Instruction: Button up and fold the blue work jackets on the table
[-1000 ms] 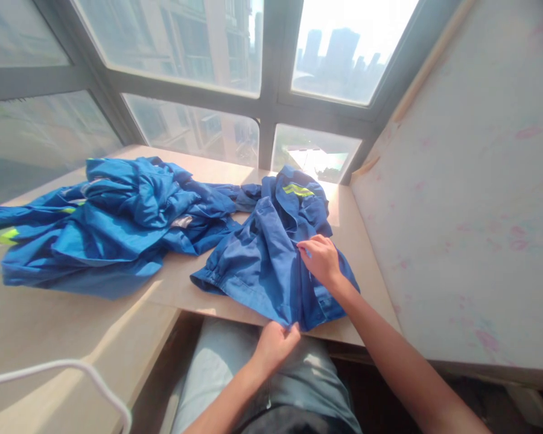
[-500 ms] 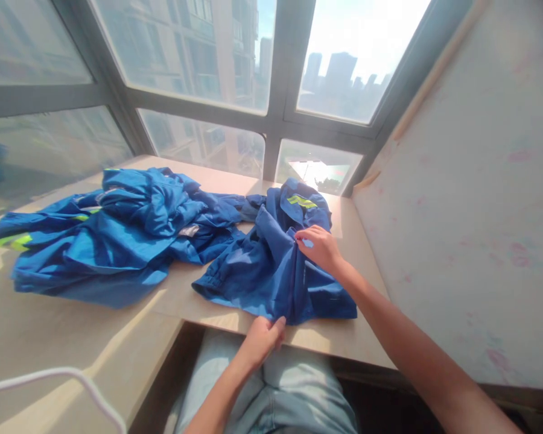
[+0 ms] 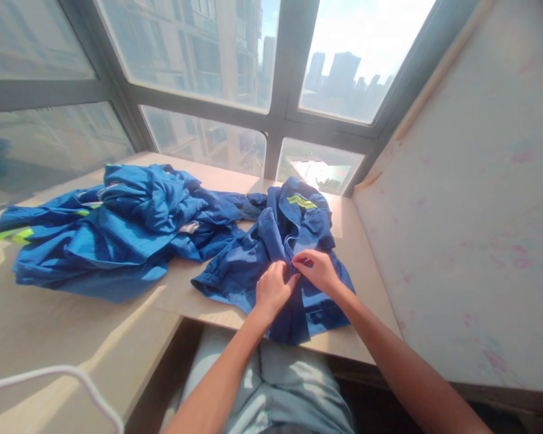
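A blue work jacket (image 3: 235, 265) with a yellow-green reflective stripe lies on the wooden tabletop, its lower hem hanging over the front edge. My left hand (image 3: 275, 289) is closed on the jacket's front edge, near the middle. Just to its right, my right hand (image 3: 315, 268) pinches the same front opening between thumb and fingertips. The two hands almost touch. Whatever small part of the fastening lies between the fingertips is hidden.
A heap of blue clothing (image 3: 131, 235) with reflective stripes covers the table's left side. A white cable (image 3: 79, 374) curves across the lower left corner. Windows (image 3: 199, 138) rise behind the table (image 3: 158, 319), and a patterned wall (image 3: 470, 229) stands at right.
My left hand has moved up from the hem to the jacket's middle. My right hand has slid down along the front opening. The hem now hangs further over the table edge.
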Demonstrator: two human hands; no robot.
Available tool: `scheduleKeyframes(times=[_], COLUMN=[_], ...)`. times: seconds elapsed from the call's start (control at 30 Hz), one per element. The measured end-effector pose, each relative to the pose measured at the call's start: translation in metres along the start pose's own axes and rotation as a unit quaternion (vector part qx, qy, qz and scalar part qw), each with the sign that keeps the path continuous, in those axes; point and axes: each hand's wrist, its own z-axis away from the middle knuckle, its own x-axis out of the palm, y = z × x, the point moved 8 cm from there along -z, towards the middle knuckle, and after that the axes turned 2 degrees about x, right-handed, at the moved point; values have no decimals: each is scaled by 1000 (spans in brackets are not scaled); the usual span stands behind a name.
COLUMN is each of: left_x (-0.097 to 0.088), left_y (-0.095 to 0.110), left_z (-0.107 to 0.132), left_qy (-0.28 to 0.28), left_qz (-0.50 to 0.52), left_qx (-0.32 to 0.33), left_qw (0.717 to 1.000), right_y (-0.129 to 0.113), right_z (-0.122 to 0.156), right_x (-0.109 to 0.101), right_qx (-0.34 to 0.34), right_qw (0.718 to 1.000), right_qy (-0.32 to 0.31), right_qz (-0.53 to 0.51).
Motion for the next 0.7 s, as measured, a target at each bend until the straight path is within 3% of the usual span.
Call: scheduleKeyframes(times=[0.13,0.27,0.4,0.5,0.6,0.7], left_x=[18,20,17,10,4,9], left_y=[-7,-13,-16,-24,-34,-36], left_z=[-8,-5,-3,-3,-2,1], left_qy=[-20,-14,-7,17,43,18], left_qz=[79,112,150,190,209,214], left_qx=[3,8,22,14,-13,-19], left_qw=[997,994,988,982,977,977], right_y=[16,40,37,42,55,63], right_z=[4,5,-8,-12,-3,13], right_x=[-1,10,13,0,-13,-18], right_qx=[90,211,178,183,200,184], right_qw=[994,973,982,980,973,979], right_qy=[-4,-14,-15,38,90,85], right_qz=[-67,-96,-61,-65,-71,14])
